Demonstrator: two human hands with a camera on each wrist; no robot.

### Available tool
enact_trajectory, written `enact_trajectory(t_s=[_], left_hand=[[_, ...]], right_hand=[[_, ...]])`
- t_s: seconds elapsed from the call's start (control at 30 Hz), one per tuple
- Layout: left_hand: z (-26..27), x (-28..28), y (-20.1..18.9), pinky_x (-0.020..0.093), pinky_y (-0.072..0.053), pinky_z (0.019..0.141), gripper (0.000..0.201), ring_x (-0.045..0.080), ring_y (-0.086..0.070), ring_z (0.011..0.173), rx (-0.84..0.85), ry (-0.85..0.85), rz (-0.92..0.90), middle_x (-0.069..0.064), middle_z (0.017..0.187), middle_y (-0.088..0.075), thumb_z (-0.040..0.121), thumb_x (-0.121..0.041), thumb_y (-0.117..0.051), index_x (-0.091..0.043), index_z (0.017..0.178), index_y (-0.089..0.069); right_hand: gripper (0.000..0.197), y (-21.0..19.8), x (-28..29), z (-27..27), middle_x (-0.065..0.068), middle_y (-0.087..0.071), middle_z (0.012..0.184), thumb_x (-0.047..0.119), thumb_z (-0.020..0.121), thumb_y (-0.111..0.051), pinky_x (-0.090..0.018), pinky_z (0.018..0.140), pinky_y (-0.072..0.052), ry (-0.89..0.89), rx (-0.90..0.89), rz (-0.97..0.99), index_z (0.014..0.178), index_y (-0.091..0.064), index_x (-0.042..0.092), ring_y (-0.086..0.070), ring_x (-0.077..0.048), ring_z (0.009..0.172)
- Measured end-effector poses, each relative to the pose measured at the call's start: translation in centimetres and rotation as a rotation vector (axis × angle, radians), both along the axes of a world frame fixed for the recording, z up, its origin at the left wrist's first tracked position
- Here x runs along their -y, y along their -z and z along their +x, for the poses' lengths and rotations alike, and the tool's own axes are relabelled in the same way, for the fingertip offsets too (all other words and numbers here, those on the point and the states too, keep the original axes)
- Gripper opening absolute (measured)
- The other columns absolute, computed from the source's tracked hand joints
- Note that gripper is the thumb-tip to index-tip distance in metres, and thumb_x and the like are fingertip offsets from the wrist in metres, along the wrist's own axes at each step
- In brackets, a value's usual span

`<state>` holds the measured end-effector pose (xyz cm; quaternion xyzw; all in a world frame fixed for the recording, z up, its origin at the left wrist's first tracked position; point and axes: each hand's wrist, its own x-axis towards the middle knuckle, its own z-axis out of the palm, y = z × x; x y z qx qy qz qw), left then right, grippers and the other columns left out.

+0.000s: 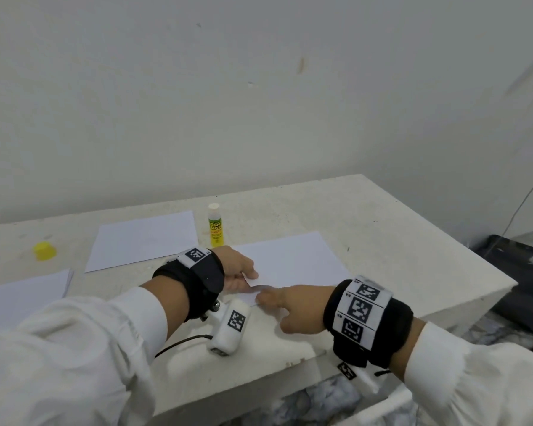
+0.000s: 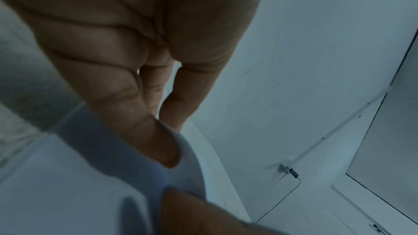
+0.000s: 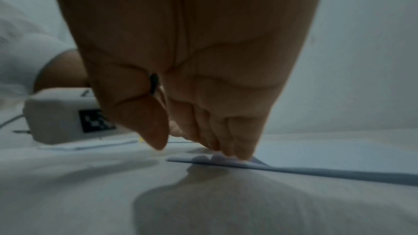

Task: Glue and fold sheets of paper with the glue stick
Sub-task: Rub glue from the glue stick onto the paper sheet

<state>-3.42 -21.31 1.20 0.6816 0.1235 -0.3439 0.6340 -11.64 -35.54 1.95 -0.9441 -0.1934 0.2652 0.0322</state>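
Now we work at the near left corner of the white sheet (image 1: 293, 259) that lies flat on the pale table (image 1: 397, 241). Our left hand (image 1: 239, 270) pinches that corner between thumb and fingers and lifts it — the left wrist view shows the paper curling over the fingertips. Our right hand (image 1: 286, 307) reaches in from the right with its fingers (image 3: 235, 149) held fairly straight, tips pressing down on the sheet's near edge; they grip nothing. The two hands almost touch at the corner.

Just behind the sheet the glue stick (image 1: 215, 224) stands upright and uncapped, its pale tip showing. Its yellow cap (image 1: 44, 251) sits well apart on the table's left side. A second white sheet (image 1: 142, 241) lies flat left of the glue stick, and a small stack of paper (image 1: 22, 295) lies at the near left — all untouched.
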Motion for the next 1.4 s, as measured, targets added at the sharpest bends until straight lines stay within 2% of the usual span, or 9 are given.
enact_trajectory(t_s=[0.5,0.63,0.77,0.9,0.97,1.1,1.2,1.27,1.4], left_hand=[[-0.8,-6.7,0.4,0.032,-0.060,0.065,0.053,0.024,-0.065,0.071,0.217,0.082,0.328,0.010,0.094,-0.063,0.083,0.013,-0.060,-0.008,0.130,-0.052],[-1.5,-12.2,0.2,0.028,-0.057,0.071,0.042,0.020,-0.059,0.077,0.263,0.113,0.477,0.012,0.110,-0.061,0.087,0.005,-0.059,-0.011,0.126,-0.058],[-2.0,-17.5,0.0,0.017,-0.054,0.063,0.045,0.016,-0.059,0.069,0.273,0.180,0.653,0.006,0.106,-0.061,0.086,0.003,-0.061,-0.016,0.127,-0.061],[-3.0,-20.8,-0.5,0.013,-0.047,0.060,0.046,0.009,-0.057,0.060,0.298,0.218,0.801,0.000,0.094,-0.061,0.086,-0.004,-0.064,-0.021,0.128,-0.059],[-3.5,-21.6,-0.8,0.013,-0.046,0.060,0.047,0.010,-0.060,0.068,0.317,0.249,0.888,0.000,0.097,-0.064,0.087,-0.008,-0.065,-0.024,0.130,-0.057],[-3.8,-22.3,-0.5,0.021,-0.039,0.097,0.055,0.018,-0.051,0.121,0.348,0.367,1.059,0.002,0.137,-0.049,0.087,-0.017,-0.067,-0.025,0.137,-0.049],[-4.0,-22.8,0.2,0.032,-0.033,0.110,0.072,0.023,-0.032,0.136,0.360,0.450,1.182,0.004,0.150,-0.023,0.081,-0.032,-0.072,-0.032,0.144,-0.037],[-4.5,-23.1,0.5,0.040,-0.025,0.113,0.082,0.026,-0.016,0.142,0.378,0.513,1.292,0.002,0.156,-0.005,0.076,-0.046,-0.071,-0.038,0.146,-0.029],[-5.3,-23.5,0.6,0.044,-0.017,0.111,0.075,0.024,-0.013,0.142,0.436,0.696,1.350,-0.005,0.158,-0.013,0.081,-0.056,-0.060,-0.037,0.146,-0.029]], right_hand=[[0.037,0.9,6.5,5.4,-0.014,-0.048,0.140,0.011,0.101,-0.036,-0.031,0.105,-0.035,0.450,0.041,-0.300,0.136,-0.047,0.004,-0.046,-0.027,0.128],[0.037,-1.3,2.9,8.4,-0.012,-0.050,0.138,0.009,0.098,-0.038,-0.031,0.105,-0.038,0.464,0.215,-0.153,0.132,-0.054,0.006,-0.048,-0.025,0.127],[0.053,-1.9,-3.4,12.1,-0.009,-0.027,0.154,0.022,0.097,-0.048,-0.030,0.112,-0.024,0.541,0.229,0.155,0.146,-0.033,0.008,-0.027,-0.024,0.141],[0.065,-0.4,-8.0,15.0,-0.013,-0.045,0.140,0.031,0.085,-0.067,-0.037,0.101,-0.042,0.672,0.074,0.335,0.139,-0.042,0.004,-0.047,-0.032,0.126],[0.057,0.3,-9.3,15.8,-0.014,-0.056,0.125,0.034,0.082,-0.069,-0.035,0.091,-0.044,0.661,0.066,0.321,0.129,-0.054,0.005,-0.055,-0.032,0.114],[0.042,0.8,-10.3,16.7,-0.016,-0.059,0.122,0.031,0.088,-0.063,-0.036,0.095,-0.043,0.701,0.084,0.288,0.121,-0.058,0.005,-0.056,-0.032,0.111],[0.035,0.4,-10.6,16.6,-0.017,-0.059,0.111,0.027,0.092,-0.056,-0.036,0.092,-0.044,0.695,0.128,0.317,0.115,-0.059,0.001,-0.057,-0.032,0.101],[0.025,-0.1,-11.5,16.0,-0.016,-0.055,0.096,0.023,0.094,-0.051,-0.031,0.069,-0.041,0.684,0.208,0.426,0.100,-0.059,0.001,-0.053,-0.028,0.078],[0.013,-1.4,-14.5,14.7,-0.011,-0.056,0.082,0.021,0.092,-0.049,-0.028,0.060,-0.040,0.518,0.230,0.538,0.093,-0.046,0.008,-0.051,-0.024,0.065]])
